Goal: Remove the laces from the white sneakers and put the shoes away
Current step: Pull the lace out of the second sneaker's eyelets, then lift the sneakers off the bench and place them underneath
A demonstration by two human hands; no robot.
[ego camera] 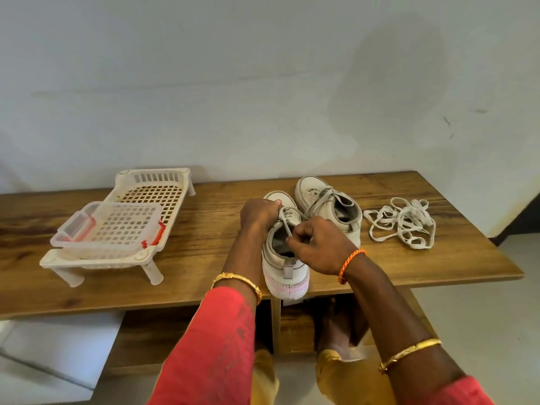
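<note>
Wood-grain table stands against a pale, stained wall; light floor shows below. Two white sneakers sit side by side at centre. Near sneaker: heel at the table's front edge, left hand gripping its toe end, right hand pinching its lace between closed fingertips above the opening. Far sneaker remains laced. One loose lace pile lies right of the shoes. Two white plastic racks, stacked, occupy the table's left.
</note>
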